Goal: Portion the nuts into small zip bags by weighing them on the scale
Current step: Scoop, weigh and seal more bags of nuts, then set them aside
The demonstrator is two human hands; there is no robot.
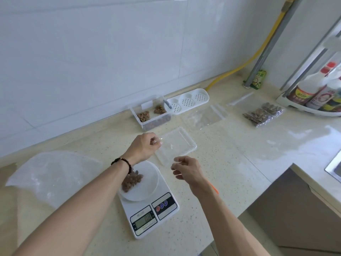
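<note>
A white scale [166,209] stands at the counter's front, its display lit. On it sits a white plate [147,183] with a pile of brown nuts [132,180]. Beyond the scale, my left hand [145,146] and my right hand [186,169] each pinch an edge of a small clear zip bag [167,154], which is hard to make out against a clear lid [184,141] lying under it. A clear tub [147,119] with more nuts stands by the wall. Empty zip bags [203,117] lie to its right. Two filled bags of nuts [262,115] lie further right.
A large crumpled clear bag [51,174] lies at the left. A white perforated tray [188,100] sits by the wall. A rack with bottles [317,95] stands at the far right, with a yellow hose [245,61] behind. The counter's edge drops away at the lower right.
</note>
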